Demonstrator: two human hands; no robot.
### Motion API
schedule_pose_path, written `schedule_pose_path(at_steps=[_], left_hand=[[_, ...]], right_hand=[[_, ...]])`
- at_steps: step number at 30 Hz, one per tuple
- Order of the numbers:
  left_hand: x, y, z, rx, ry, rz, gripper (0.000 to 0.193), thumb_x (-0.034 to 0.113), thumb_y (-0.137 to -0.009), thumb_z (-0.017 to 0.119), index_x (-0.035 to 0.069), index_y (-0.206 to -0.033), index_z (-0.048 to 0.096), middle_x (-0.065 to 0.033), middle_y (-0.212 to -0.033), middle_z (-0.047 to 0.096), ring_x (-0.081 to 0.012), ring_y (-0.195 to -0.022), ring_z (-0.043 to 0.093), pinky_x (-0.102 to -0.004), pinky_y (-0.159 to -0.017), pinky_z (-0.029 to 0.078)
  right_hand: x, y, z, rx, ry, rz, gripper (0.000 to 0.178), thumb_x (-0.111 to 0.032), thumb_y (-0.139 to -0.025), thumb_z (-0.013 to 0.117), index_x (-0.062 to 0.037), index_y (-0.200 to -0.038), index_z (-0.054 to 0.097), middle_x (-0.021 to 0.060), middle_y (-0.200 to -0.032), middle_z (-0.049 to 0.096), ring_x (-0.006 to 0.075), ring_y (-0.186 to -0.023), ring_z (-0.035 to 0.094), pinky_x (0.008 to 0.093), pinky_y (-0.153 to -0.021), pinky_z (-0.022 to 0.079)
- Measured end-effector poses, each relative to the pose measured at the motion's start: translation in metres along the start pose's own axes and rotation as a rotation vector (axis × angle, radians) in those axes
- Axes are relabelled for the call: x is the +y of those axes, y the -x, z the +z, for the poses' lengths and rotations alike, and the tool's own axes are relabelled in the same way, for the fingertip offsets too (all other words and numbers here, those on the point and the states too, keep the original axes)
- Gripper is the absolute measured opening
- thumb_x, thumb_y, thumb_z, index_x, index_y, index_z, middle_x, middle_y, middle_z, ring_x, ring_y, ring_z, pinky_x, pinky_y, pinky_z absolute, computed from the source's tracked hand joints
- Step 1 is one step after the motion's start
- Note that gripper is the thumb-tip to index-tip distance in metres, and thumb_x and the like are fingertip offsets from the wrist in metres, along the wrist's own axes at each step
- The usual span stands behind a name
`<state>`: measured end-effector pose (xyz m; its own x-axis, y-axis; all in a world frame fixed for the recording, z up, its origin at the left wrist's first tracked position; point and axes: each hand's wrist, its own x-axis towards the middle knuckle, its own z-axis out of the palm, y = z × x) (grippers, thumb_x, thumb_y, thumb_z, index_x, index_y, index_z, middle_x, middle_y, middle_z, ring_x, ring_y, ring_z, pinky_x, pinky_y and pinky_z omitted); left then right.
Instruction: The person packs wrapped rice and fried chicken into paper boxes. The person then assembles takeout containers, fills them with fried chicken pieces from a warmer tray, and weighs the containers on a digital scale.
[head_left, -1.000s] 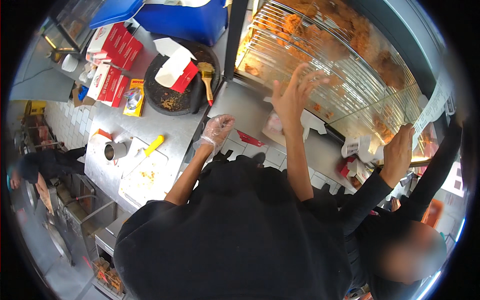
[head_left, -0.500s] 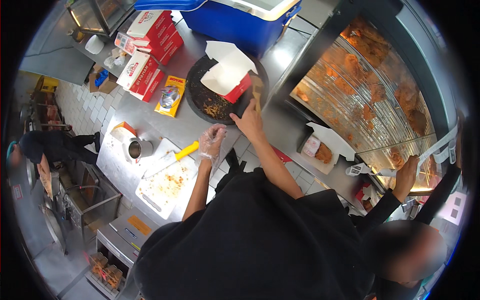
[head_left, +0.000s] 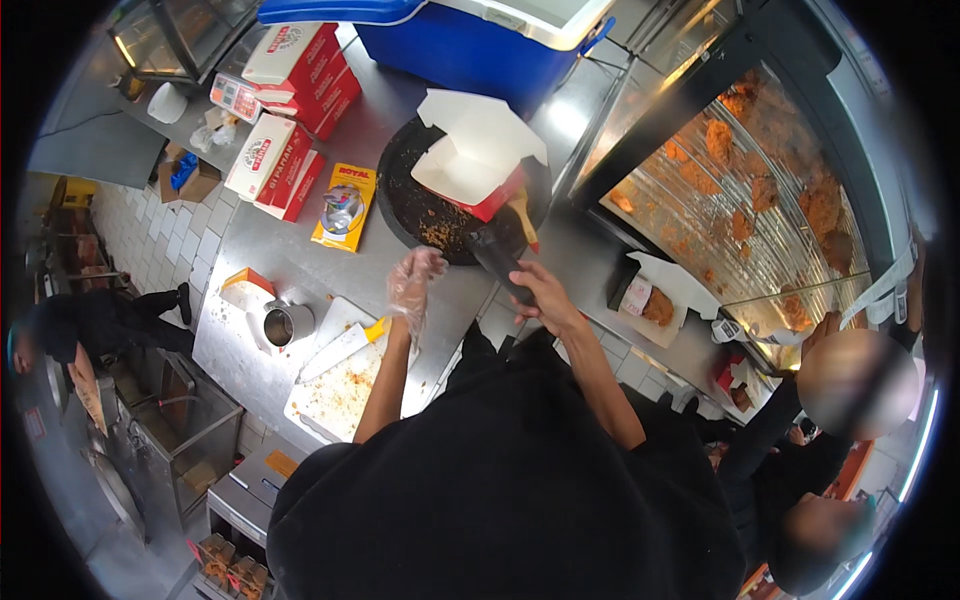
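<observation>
My right hand (head_left: 545, 298) is closed round a thick black handle (head_left: 503, 268). The handle's far end reaches the near rim of a round black pan (head_left: 400, 215); whether they are joined I cannot tell. Crumbs lie in the pan, and an open red-and-white takeaway box (head_left: 480, 160) sits in it. A pastry brush (head_left: 523, 220) rests at the pan's right edge. My left hand (head_left: 412, 285), in a clear plastic glove, hovers loosely curled near the yellow handle of a knife (head_left: 345, 350), with nothing visible in it. The knife lies on a crumb-strewn white cutting board (head_left: 335, 400).
Left of the pan stand a yellow packet (head_left: 345, 210), stacked red-and-white boxes (head_left: 275, 165) and a metal cup (head_left: 288, 325). A blue cooler (head_left: 470, 55) is behind. At right are a fried-chicken display case (head_left: 740, 180) and an open chicken box (head_left: 655, 300). Other people stand left and right.
My right hand has moved down from the pan's right edge and now grips the black handle. My left hand has shifted slightly, staying near the knife. The view has tilted a little.
</observation>
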<state>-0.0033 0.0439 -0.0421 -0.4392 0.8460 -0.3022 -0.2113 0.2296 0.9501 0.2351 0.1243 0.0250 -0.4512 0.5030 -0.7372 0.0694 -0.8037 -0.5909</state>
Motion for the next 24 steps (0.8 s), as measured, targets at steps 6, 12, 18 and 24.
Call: schedule_pose_path(at_steps=[6,12,18,24], left_hand=[[0.001,-0.002,-0.021,0.115,0.009,0.038,0.034,0.035,-0.100,0.057,0.003,-0.099,0.068,-0.0057,-0.087,0.070,-0.0120,-0.076,0.064,-0.0257,-0.070,0.048],[0.002,-0.007,-0.005,-0.083,-0.093,-0.118,0.035,0.038,-0.097,0.061,0.005,-0.106,0.066,-0.0057,-0.094,0.071,-0.0135,-0.080,0.065,-0.0275,-0.073,0.048],[-0.010,-0.009,0.009,-0.226,-0.150,-0.170,0.034,0.036,-0.096,0.063,0.005,-0.111,0.065,-0.0063,-0.098,0.071,-0.0135,-0.086,0.065,-0.0273,-0.076,0.047],[0.007,0.003,0.066,-0.435,-0.149,-0.122,0.026,0.027,-0.096,0.063,0.005,-0.109,0.066,-0.0063,-0.099,0.070,-0.0128,-0.087,0.063,-0.0258,-0.076,0.045]], right_hand=[[-0.030,0.127,-0.020,-0.100,0.294,-0.341,0.085,-0.039,-0.080,0.079,-0.0061,-0.144,0.034,0.0137,-0.101,0.061,0.0186,-0.079,0.064,0.0361,-0.062,0.058],[0.031,0.061,-0.084,-0.614,-0.320,-0.169,0.065,-0.032,-0.079,0.079,-0.0011,-0.125,0.046,0.0139,-0.087,0.063,0.0223,-0.072,0.065,0.0320,-0.058,0.053],[0.071,0.075,-0.095,-0.137,-0.129,-0.050,0.036,-0.021,-0.084,0.074,-0.0006,-0.103,0.052,0.0053,-0.072,0.056,0.0121,-0.053,0.053,0.0279,-0.048,0.045],[0.060,0.146,-0.113,0.207,-0.304,-0.165,0.040,-0.032,-0.088,0.073,-0.0035,-0.108,0.053,0.0034,-0.073,0.057,0.0100,-0.054,0.054,0.0253,-0.045,0.044]])
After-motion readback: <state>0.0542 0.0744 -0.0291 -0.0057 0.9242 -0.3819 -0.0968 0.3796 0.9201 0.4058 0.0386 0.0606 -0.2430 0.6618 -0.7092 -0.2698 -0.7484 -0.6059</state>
